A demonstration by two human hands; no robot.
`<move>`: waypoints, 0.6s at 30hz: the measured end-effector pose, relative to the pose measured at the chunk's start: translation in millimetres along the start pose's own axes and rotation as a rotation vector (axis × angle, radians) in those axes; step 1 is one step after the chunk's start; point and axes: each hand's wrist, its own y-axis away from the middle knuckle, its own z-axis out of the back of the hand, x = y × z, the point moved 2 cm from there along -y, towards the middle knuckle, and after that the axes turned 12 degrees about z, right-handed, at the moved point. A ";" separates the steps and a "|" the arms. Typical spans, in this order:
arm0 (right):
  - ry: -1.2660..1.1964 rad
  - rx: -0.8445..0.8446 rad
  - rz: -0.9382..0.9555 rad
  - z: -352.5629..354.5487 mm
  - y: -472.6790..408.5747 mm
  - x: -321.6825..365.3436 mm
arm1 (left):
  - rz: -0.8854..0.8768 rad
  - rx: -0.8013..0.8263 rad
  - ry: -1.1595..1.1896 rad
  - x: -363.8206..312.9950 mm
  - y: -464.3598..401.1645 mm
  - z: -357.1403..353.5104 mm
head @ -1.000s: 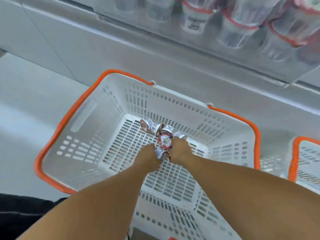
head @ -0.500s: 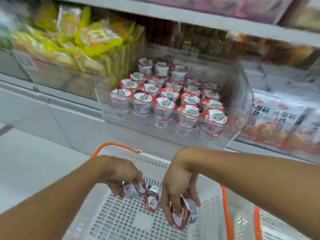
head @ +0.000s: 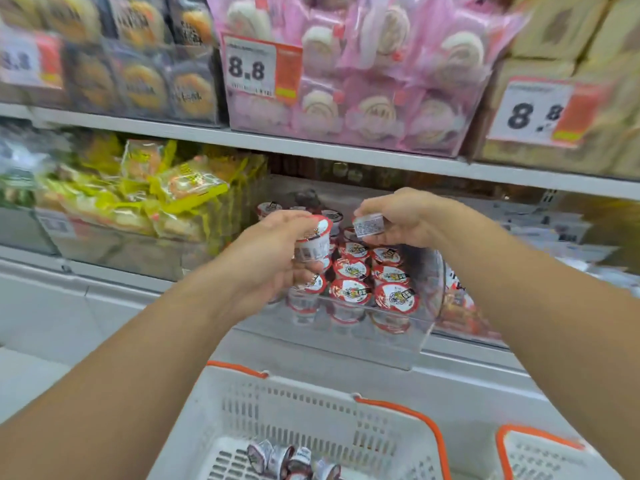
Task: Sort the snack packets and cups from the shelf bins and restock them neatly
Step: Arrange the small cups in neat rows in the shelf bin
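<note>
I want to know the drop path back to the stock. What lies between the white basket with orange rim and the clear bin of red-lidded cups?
In the head view, only the bare white shelf front separates the basket from the clear bin.

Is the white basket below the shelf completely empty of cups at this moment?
No: several small cups lie on the floor of the white basket, while each hand holds more cups up at the clear bin.
</note>
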 end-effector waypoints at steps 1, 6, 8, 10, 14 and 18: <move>0.020 -0.013 -0.013 -1.3 -5.5 -1.8 | -0.009 -0.013 -0.005 -1.0 -6.3 -1.3; 0.255 -0.120 -0.006 -9.2 -31.2 -2.2 | -0.082 -0.166 -0.175 6.6 -35.6 5.1; 0.367 -0.097 0.006 -9.8 -39.9 -0.1 | -0.178 -0.274 -0.452 11.9 -42.5 12.2; 0.527 -0.069 0.003 -7.1 -46.8 3.0 | -0.275 -0.383 -0.782 16.1 -45.3 19.5; 0.679 -0.015 0.036 -3.9 -63.3 2.3 | -0.297 -0.420 -0.870 22.8 -50.9 23.5; 0.711 -0.037 -0.074 -11.0 -77.3 -14.7 | -0.329 -0.451 -0.937 24.8 -56.0 20.0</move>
